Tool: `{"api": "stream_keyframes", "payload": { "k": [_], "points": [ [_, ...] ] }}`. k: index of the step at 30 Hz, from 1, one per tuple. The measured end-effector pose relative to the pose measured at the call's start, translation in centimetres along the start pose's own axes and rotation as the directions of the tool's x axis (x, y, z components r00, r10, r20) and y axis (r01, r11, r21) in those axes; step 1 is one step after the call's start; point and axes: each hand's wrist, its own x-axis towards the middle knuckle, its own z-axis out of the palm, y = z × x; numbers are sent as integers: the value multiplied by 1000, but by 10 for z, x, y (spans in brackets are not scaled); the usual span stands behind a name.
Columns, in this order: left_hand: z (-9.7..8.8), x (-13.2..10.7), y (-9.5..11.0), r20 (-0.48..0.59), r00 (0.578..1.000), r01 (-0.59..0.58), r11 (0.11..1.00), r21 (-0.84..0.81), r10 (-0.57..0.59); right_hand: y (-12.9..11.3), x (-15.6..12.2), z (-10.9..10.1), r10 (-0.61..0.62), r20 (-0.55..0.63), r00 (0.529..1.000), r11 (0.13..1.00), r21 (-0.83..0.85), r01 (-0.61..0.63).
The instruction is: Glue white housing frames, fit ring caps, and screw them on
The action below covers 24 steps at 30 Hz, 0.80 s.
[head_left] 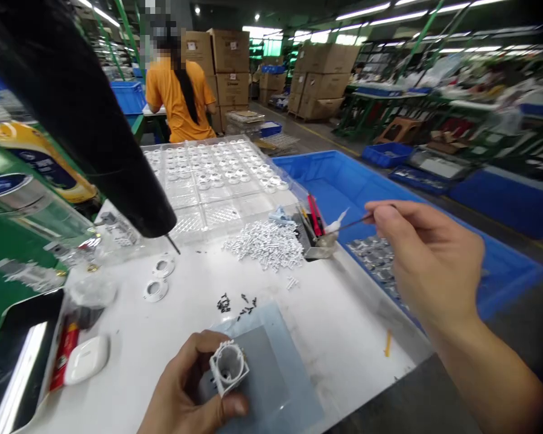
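My left hand (194, 386) is closed around a small white plastic housing (228, 365), its round hollow facing up, above a grey-blue mat (271, 367). At the right, my right hand (428, 259) pinches a thin dark rod (355, 222). The rod's far end reaches a small greyish container (324, 244) at the table's right edge; what the tip touches is too blurred to tell. Beyond my left hand lie small black screws (224, 303). Farther back is a heap of small white plastic pins (266, 244). Two white rings (155, 290) rest on the left.
A black electric screwdriver (117, 150) hangs at upper left. Behind is a clear tray (199, 199) with white rings. A blue bin (344, 166) holding metal parts (375, 259) stands right. A phone (22, 355) and white case (87, 360) lie left. A person in orange (176, 99) is beyond.
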Motion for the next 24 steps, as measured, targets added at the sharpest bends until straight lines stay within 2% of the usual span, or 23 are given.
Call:
{"api": "stream_keyframes", "payload": {
  "k": [2,5,9,11,18,24],
  "points": [
    [-2,1,2,35,999,-2,1000,-9,2,-16,-29,15,-67,111,992,988,149,50],
    [-4,3,5,75,997,10,1000,-18,-9,-37,-63,35,-249,315,916,908,404,108],
    [-6,4,4,113,994,-7,999,-40,12,-48,-77,54,-406,398,823,853,489,184],
    [-6,4,3,111,993,-22,999,-44,27,-50,-76,59,-443,406,800,843,491,218],
    [-6,4,3,116,992,-41,997,-65,49,-51,-75,63,-450,390,803,841,487,235],
    [-5,5,4,117,993,-24,998,-60,31,-46,-75,53,-389,376,841,851,496,172]
  ]
}}
